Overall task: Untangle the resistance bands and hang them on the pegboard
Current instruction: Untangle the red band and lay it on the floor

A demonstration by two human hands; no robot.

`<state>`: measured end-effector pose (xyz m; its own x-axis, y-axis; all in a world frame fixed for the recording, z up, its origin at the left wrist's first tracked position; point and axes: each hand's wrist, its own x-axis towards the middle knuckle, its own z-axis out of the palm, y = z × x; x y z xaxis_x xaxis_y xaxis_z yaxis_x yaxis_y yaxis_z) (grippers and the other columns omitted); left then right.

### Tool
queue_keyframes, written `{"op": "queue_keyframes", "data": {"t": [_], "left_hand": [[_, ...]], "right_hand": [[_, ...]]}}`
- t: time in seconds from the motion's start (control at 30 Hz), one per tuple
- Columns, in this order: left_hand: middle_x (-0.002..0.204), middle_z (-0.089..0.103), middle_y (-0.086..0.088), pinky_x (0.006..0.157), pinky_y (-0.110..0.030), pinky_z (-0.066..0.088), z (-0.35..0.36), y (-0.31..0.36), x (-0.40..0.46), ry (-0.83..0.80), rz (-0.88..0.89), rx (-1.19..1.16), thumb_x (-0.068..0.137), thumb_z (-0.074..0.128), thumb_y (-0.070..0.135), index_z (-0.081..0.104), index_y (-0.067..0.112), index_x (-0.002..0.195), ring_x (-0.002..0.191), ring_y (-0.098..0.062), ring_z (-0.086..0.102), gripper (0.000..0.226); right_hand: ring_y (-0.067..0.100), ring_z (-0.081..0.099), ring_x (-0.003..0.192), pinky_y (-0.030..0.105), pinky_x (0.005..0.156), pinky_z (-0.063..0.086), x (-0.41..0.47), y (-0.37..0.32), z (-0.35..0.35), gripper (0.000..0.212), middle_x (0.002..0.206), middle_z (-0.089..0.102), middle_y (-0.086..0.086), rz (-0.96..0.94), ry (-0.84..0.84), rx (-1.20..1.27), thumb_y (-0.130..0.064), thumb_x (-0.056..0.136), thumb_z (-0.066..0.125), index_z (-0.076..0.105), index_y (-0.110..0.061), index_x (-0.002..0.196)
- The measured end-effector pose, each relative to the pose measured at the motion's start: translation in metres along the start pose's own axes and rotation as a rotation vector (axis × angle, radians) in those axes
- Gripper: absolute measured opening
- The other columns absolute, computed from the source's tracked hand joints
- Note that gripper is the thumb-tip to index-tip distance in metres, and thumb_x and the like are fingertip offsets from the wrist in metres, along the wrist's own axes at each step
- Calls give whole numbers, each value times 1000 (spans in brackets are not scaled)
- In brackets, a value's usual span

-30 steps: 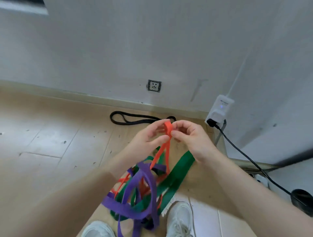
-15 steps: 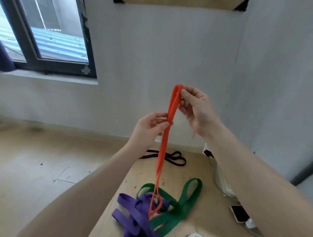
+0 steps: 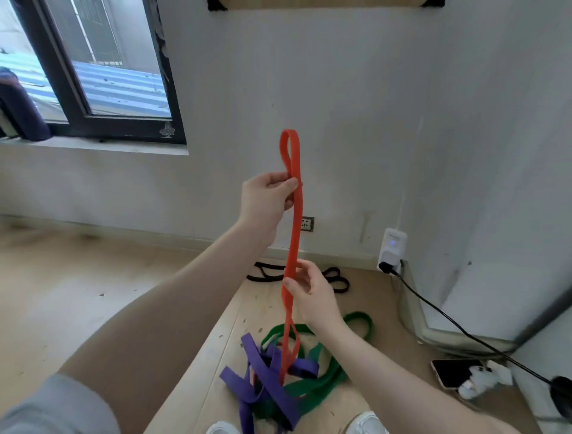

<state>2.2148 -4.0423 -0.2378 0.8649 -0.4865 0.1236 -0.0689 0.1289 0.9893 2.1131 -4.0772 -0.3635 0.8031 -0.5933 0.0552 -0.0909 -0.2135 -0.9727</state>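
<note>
The left hand (image 3: 267, 198) pinches the orange band (image 3: 294, 223) high up, fingers closed on both strands, with a small loop standing above them. Lower down the right hand (image 3: 309, 291) holds the same band in a loose pinch, thumb and fingers closed around it. Below the right fingers the band splits open and drops into the purple band (image 3: 269, 376) and green band (image 3: 322, 382) heaped on the floor. To free it cleanly, I would keep the left grip fixed, slide the right fingers down toward the snag, and lift slowly, shaking rather than yanking. The pegboard's lower edge (image 3: 322, 3) seems to sit far above the left fingers.
</note>
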Motion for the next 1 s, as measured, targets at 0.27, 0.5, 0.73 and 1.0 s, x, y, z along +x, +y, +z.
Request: {"op": "queue_keyframes", "data": {"t": [0.27,0.5,0.73,1.0], "left_hand": [[107,67,-11,92,-36,50,-21,20,19,9,-213,18,94,47,40,56,4,112,100,-20,63,42],[111,69,-4,97,-35,47,-53,-54,-29,-443,-199,54,100,28,36,60,19,110,104,-18,65,38],[102,71,-4,78,-25,56,-41,-64,-38,-427,-57,41,92,51,10,57,18,114,93,-16,68,24],[90,70,-6,79,-31,57,-24,-88,-42,-301,-29,162,90,57,9,59,21,103,85,-18,69,17]], "right_hand": [[10,65,74,21,63,48,34,-68,-12,12,81,69,-2,-50,128,224,-16,95,51,61,-22,90],[6,63,52,17,52,50,76,-147,-40,16,60,68,-4,-84,60,625,-11,96,48,59,-10,85],[5,63,49,13,39,39,97,-146,-44,16,66,66,0,-4,142,641,-11,96,48,56,-11,82],[9,62,50,15,44,47,99,-109,-39,24,65,64,6,79,168,673,-16,96,52,57,-4,75]]}}
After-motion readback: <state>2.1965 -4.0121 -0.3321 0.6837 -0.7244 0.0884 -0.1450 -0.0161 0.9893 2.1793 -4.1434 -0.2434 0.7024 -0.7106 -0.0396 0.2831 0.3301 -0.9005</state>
